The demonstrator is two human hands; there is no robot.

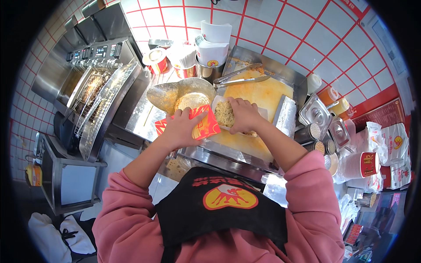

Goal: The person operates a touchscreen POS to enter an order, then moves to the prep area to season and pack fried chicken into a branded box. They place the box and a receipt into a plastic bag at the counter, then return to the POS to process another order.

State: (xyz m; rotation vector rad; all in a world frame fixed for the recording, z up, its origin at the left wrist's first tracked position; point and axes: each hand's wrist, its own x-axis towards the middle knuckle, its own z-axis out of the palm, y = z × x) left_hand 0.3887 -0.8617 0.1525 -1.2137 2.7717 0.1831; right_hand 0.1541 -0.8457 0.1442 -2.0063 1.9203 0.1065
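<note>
My left hand [182, 130] is spread over a red and yellow printed paper carton [210, 126], thumb along its top and fingers over its far edge. Just right of it, my right hand [245, 113] grips a browned, crumb-coated piece of food [224, 113] by its right side. White paperboard [263, 113] shows around the food and under my right hand. Whether it belongs to the red carton is hidden by my hands. Beyond the carton sits a metal scoop-shaped pan [161, 93] with orange crumbs in it. Steel tongs [241, 80] lie behind my right hand.
A yellowed cutting board [279, 85] lies in a steel tray. A broad-bladed cleaver [285, 113] rests at its right. Shakers [309, 132], lidded steel pans [316, 113] and stacked paper cups [357, 165] stand right. An open fryer [95, 92] with wire racks is left. Paper sleeves [213, 49] stand behind.
</note>
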